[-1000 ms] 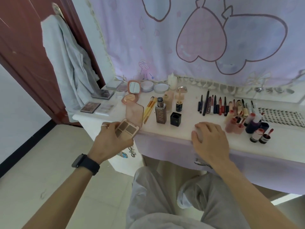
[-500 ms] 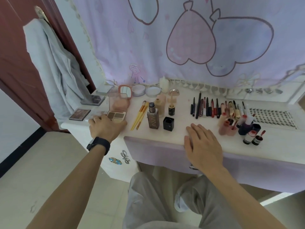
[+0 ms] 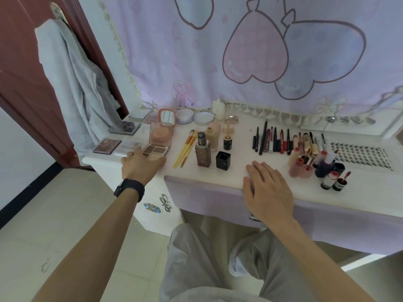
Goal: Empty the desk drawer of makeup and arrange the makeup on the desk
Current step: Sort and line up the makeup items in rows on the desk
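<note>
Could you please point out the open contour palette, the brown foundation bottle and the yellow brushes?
open contour palette (image 3: 158, 150): head view, a brown pan.
brown foundation bottle (image 3: 203, 155): head view, its labelled front.
yellow brushes (image 3: 184, 149): head view, a handle's middle.

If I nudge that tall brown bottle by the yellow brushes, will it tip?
Likely yes: the brown bottle stands upright, tall on a narrow base. It looks like glass, so probably heavyish and breakable if it falls.
</note>
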